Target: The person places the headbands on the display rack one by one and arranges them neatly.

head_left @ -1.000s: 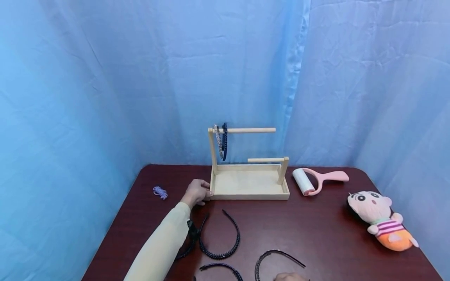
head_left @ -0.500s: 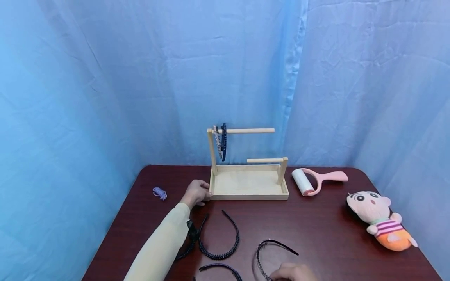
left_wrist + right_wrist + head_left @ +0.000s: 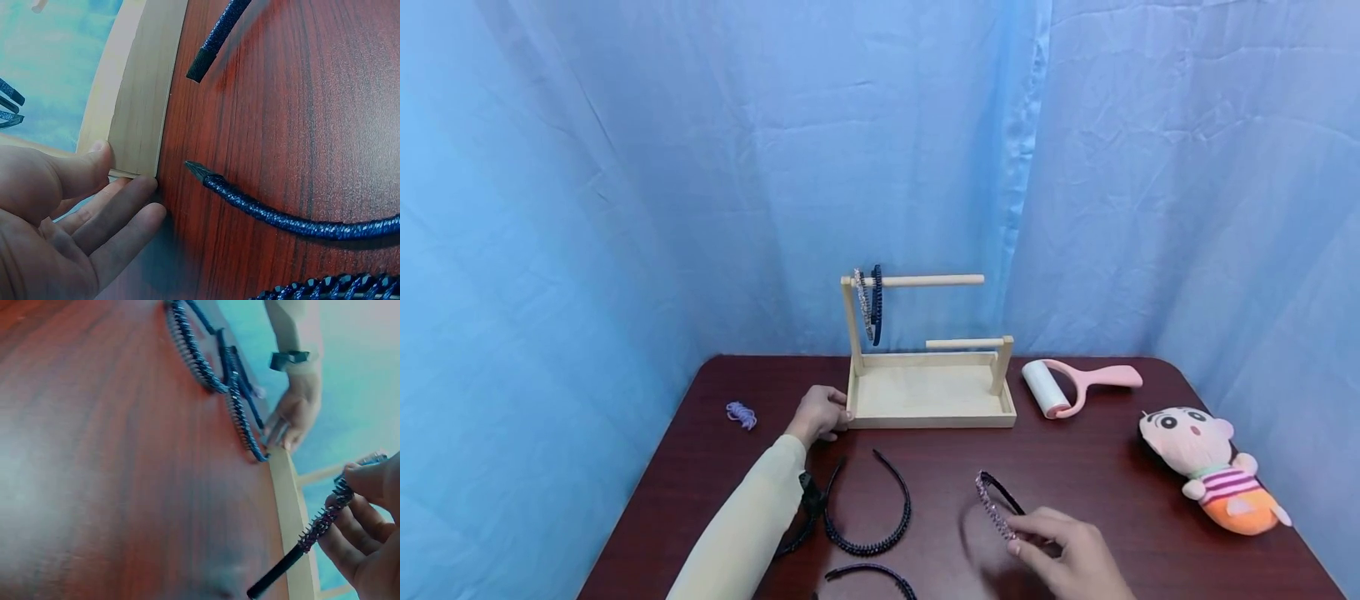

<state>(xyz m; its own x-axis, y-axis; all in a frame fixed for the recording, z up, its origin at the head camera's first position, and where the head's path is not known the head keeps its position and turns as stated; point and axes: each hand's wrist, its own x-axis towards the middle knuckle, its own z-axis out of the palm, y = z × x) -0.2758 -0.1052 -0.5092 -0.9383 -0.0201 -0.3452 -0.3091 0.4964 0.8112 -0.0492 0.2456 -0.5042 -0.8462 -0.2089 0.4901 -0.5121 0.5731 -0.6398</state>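
My right hand (image 3: 1070, 548) pinches a beaded headband (image 3: 992, 507) between thumb and fingers, raised over the right front of the table. In the right wrist view, this headband's toothed band (image 3: 322, 524) ends in a plain black tip. At the left front corner of a wooden headband rack (image 3: 932, 422), my left hand (image 3: 820, 412) holds the tray's edge. The left wrist view shows its thumb (image 3: 94, 162) on the rim and its fingers against the end. Two headbands, one silvery and one dark blue (image 3: 877, 308), hang at the left of the rack's upper rod (image 3: 936, 281).
A dark headband (image 3: 867, 547) lies in front of the rack, another (image 3: 872, 567) nearer the front edge, and a third (image 3: 797, 537) partly under the left forearm. Purple cord (image 3: 742, 414) is at left. A pink lint roller (image 3: 1086, 383) and a plush doll (image 3: 1213, 471) lie at right.
The right hand has come up from the bottom edge with the beaded headband, lifting it off the table and tilting it upright. The left hand has stayed at the rack's corner.
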